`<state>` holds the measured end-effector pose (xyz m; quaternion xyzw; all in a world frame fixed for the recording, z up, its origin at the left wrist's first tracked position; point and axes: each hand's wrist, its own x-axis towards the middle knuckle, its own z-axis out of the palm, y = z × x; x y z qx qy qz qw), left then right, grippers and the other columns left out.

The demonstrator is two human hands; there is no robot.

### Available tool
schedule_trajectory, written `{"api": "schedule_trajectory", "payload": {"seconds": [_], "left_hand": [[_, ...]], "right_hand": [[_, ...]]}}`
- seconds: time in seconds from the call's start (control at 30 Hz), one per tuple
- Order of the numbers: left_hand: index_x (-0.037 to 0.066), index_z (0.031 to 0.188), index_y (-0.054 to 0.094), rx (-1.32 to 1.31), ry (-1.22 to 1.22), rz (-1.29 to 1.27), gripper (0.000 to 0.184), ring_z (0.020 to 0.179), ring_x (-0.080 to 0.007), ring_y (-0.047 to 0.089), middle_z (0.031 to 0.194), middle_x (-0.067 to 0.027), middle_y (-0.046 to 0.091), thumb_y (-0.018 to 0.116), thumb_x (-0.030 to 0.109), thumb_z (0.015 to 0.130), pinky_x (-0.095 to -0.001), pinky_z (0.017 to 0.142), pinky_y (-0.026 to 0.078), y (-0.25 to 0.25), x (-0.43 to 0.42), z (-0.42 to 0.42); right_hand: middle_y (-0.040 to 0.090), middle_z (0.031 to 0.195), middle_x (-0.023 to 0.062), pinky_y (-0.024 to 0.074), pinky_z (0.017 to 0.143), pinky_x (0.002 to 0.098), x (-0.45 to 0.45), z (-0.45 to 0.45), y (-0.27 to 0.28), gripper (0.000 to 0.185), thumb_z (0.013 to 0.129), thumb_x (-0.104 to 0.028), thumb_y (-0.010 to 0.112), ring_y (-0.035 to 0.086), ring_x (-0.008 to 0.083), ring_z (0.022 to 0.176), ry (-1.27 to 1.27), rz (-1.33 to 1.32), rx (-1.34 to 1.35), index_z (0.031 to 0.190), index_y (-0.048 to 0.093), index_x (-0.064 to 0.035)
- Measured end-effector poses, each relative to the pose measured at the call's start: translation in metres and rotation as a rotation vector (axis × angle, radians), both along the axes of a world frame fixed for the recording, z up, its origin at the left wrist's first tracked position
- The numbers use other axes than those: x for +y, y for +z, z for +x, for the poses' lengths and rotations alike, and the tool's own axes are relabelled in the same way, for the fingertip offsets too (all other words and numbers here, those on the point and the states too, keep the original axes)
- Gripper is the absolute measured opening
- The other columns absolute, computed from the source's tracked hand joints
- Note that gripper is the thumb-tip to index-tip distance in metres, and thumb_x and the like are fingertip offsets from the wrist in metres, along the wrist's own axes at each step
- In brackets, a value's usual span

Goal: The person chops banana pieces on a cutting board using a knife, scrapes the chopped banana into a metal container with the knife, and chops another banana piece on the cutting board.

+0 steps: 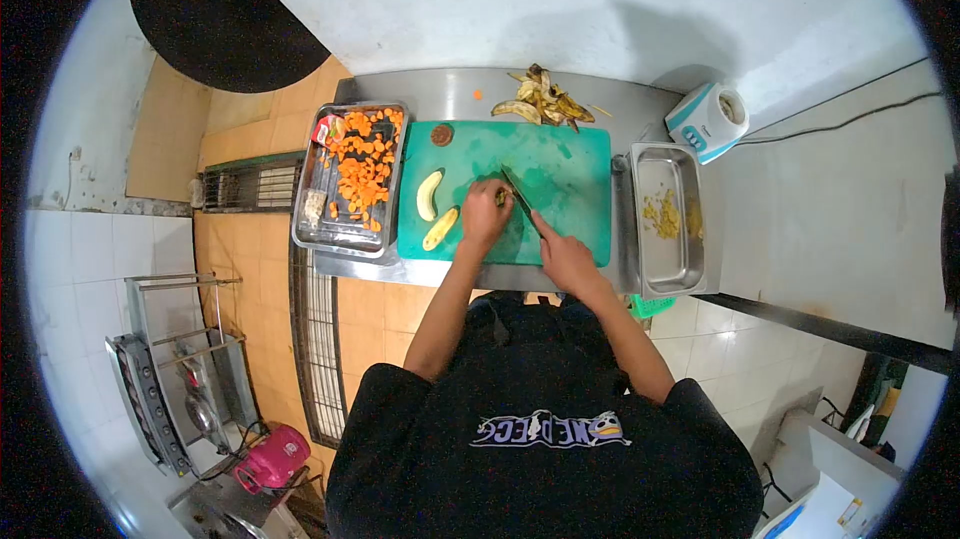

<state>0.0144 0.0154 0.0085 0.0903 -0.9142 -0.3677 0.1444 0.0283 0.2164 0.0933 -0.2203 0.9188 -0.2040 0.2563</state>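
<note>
In the head view my right hand (568,261) grips a knife (517,192), its blade pointing away from me over the green cutting board (560,159). Beside the blade, my left hand (484,216) has its fingers curled around a small yellowish piece, apparently banana, mostly hidden by the fingers. To the left of that hand lie a pale peeled banana (428,196) and a yellower, spotted banana (440,229). A round brown object (441,135) sits near the board's upper left corner.
Left of the board is a metal tray (302,201) with orange carrot pieces (362,179) and small packets. Banana peels (545,99) lie beyond the board's far edge. At right stand a steel pan (650,264) with yellow pieces and a white-and-blue dispenser (708,122).
</note>
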Motion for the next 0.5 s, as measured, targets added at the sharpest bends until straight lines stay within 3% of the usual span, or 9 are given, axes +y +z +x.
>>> {"api": "schedule_trajectory", "payload": {"seconds": [0.23, 0.37, 0.43, 0.5], "left_hand": [[0.006, 0.093, 0.07, 0.043, -0.034, -0.027, 0.017, 0.095, -0.0396, 0.065, 0.099, -0.0168, 0.07, 0.076, 0.015, 0.08, -0.0487, 0.086, 0.054, 0.005, -0.001, 0.001], [0.006, 0.096, 0.069, 0.028, -0.005, 0.039, 0.02, 0.095, -0.0404, 0.065, 0.097, -0.0181, 0.068, 0.076, 0.013, 0.079, -0.0494, 0.086, 0.053, 0.005, 0.0, 0.004], [0.006, 0.097, 0.068, 0.021, -0.013, 0.059, 0.021, 0.095, -0.0404, 0.065, 0.095, -0.0182, 0.068, 0.076, 0.012, 0.078, -0.0493, 0.086, 0.053, 0.003, -0.002, 0.006], [0.005, 0.096, 0.068, 0.017, -0.03, 0.041, 0.021, 0.093, -0.0402, 0.065, 0.095, -0.0181, 0.068, 0.077, 0.012, 0.078, -0.0491, 0.084, 0.054, 0.002, -0.002, 0.005]], "right_hand": [[0.065, 0.075, 0.0286, 0.0513, 0.068, 0.0584, 0.033, 0.019, 0.061, 0.06, 0.101, -0.017, 0.051, 0.065, 0.046, 0.071, 0.043, 0.061, -0.033, 0.159, 0.036, -0.0191], [0.065, 0.073, 0.0264, 0.0516, 0.065, 0.0567, 0.031, 0.028, 0.008, 0.062, 0.1, -0.016, 0.052, 0.065, 0.0452, 0.067, 0.061, 0.066, -0.004, 0.16, 0.036, -0.0186], [0.07, 0.08, 0.0252, 0.0555, 0.065, 0.0589, 0.028, 0.03, -0.023, 0.07, 0.098, -0.016, 0.055, 0.07, 0.0444, 0.071, 0.08, -0.026, 0.095, 0.162, 0.027, -0.0199], [0.07, 0.081, 0.0247, 0.0557, 0.064, 0.0583, 0.02, 0.025, -0.044, 0.071, 0.098, -0.016, 0.055, 0.069, 0.0441, 0.07, 0.083, -0.005, 0.135, 0.163, 0.026, -0.02]]}}
